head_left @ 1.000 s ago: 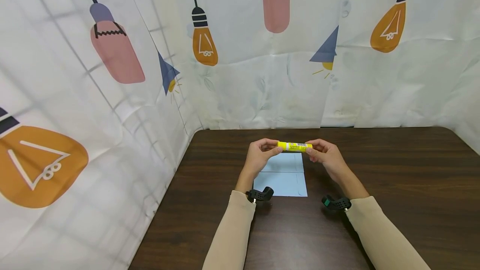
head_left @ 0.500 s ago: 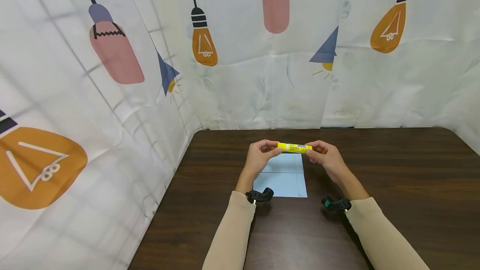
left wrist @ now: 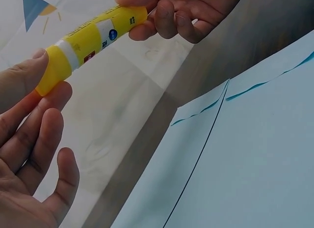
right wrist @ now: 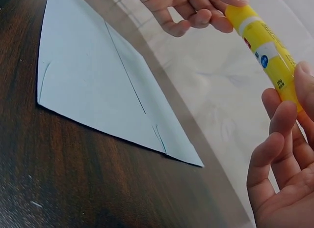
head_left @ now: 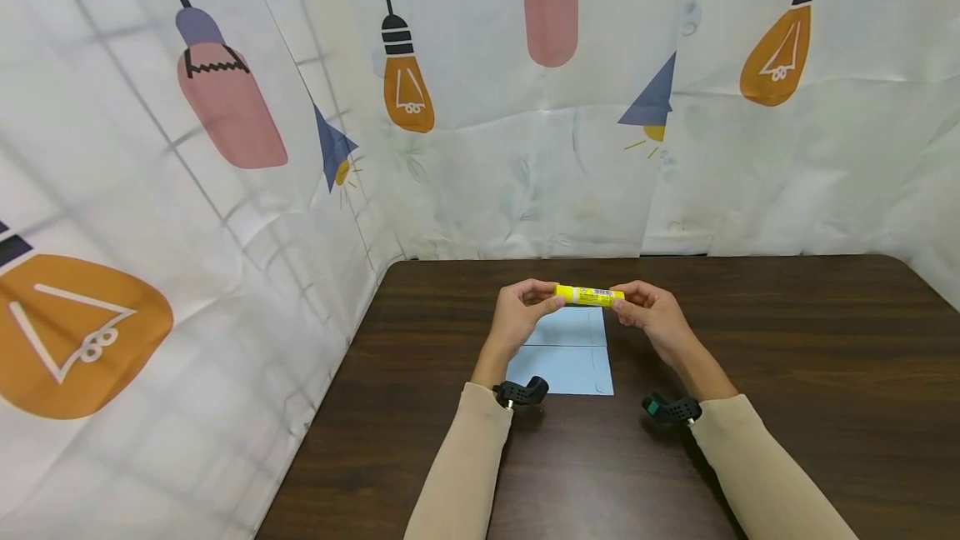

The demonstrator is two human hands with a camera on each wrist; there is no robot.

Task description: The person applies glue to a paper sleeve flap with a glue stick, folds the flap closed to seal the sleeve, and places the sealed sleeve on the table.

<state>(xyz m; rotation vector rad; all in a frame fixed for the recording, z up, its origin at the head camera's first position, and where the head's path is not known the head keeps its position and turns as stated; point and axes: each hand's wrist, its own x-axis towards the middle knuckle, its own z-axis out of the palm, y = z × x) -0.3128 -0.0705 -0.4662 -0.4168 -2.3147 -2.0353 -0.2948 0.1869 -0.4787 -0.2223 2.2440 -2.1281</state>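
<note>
A yellow glue stick [head_left: 591, 297] is held level above the table, between my two hands. My left hand [head_left: 517, 315] pinches its capped end with thumb and fingertips. At the other end, my right hand [head_left: 654, 315] pinches the base the same way. In the left wrist view, the cap of the glue stick [left wrist: 93, 45] sits against the body with a white band beside it. Beneath the hands lies a light blue sheet of paper [head_left: 568, 369], with a dark line across it and thin curved pen marks near its edges. My left hand and wrist hide part of its left side.
The dark wood table [head_left: 795, 407] spreads out around the paper. White curtains [head_left: 480, 182] printed with lamps and bulbs hang behind it and on the left. Black bands sit on both wrists.
</note>
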